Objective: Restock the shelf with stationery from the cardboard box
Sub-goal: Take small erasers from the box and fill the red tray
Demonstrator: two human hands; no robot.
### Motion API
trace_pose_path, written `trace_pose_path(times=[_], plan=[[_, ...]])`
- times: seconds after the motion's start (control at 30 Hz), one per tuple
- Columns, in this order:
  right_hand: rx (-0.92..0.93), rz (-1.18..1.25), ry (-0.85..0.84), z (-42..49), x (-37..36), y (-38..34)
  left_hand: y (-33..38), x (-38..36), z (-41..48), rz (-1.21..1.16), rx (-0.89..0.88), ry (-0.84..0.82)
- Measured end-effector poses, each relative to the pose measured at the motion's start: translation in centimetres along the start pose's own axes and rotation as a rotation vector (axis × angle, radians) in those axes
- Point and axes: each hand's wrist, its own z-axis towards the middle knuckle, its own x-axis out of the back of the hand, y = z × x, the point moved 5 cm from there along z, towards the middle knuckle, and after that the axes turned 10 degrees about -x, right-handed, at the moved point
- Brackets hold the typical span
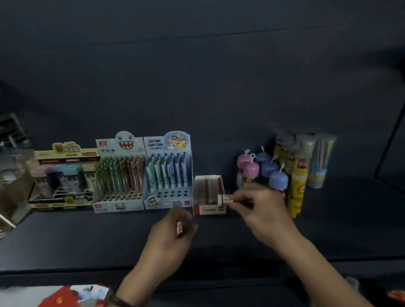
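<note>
A small red and white eraser display box point(209, 210) stands on the dark shelf point(85, 240), packed with erasers. My right hand point(261, 208) pinches a small white eraser point(226, 198) at the box's right front corner. My left hand point(174, 234) hovers below and left of the box, its fingers curled round a small reddish packet point(179, 227). The cardboard box is not in view.
Left of the eraser box stand three pen display boxes: a light blue cartoon one point(168, 175), a monster-face one point(119, 179) and a yellow one point(64, 181). Pink and blue capped tubes point(261, 167), a yellow tube point(297, 193) and pastel tubes point(316, 158) stand to the right. Red packaging point(55, 305) lies bottom left.
</note>
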Motion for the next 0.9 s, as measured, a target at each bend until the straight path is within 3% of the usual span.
trace_pose_path(times=[0.27,0.5,0.83,0.9], plan=[[-0.059,-0.198,-0.196,6.8,-4.7,1.9,-2.3,-0.5,6.4,0.27,-0.266,-0.02],[-0.138,-0.271,-0.271,7.1,-6.7,2.3,-5.4,-1.4,9.3,0.139,-0.376,-0.092],[-0.087,-0.301,-0.336,5.7,-8.2,3.8,-6.6,-1.6,9.5,-0.025,-0.304,-0.062],[-0.056,-0.314,-0.351,5.6,-8.2,4.1,-7.5,-1.8,9.4,-0.185,-0.205,-0.052]])
